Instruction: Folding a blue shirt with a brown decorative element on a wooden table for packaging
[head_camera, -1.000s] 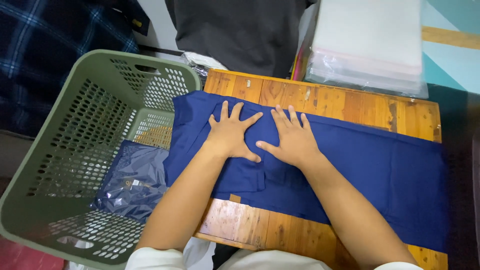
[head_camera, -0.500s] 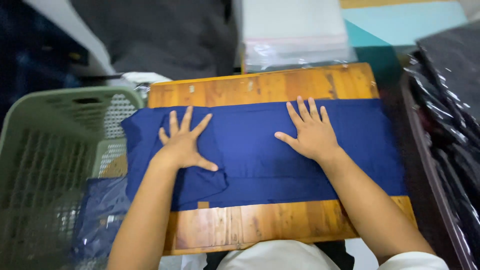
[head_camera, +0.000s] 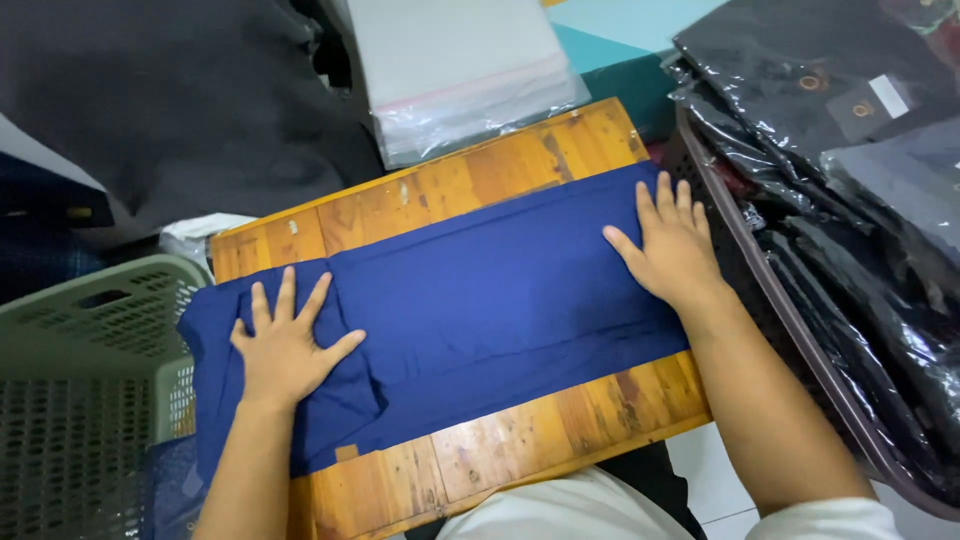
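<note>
Flanking the work on the person's left is a pale green perforated plastic laundry basket (head_camera: 80, 400), its rim just beside the cloth's left end. On the right lies a heap of dark garments in glossy clear plastic bags (head_camera: 850, 200), close against the desk edge. Beyond the far edge rests a stack of clear flat plastic bags (head_camera: 460, 70), next to a large dark grey cloth (head_camera: 170, 110). Nothing lies on top of the cloth except the hands. The long navy blue folded fabric piece (head_camera: 490, 300) lies flat across the desk, its left end hanging slightly over the edge. The left hand (head_camera: 285, 350) presses its left part, fingers spread wide, holding nothing; the right hand (head_camera: 670, 245) presses the right end, fingers flat and close together. The wooden plank desk (head_camera: 480, 460) is orange-brown and worn. A turquoise surface (head_camera: 620, 30) shows beyond it.
</note>
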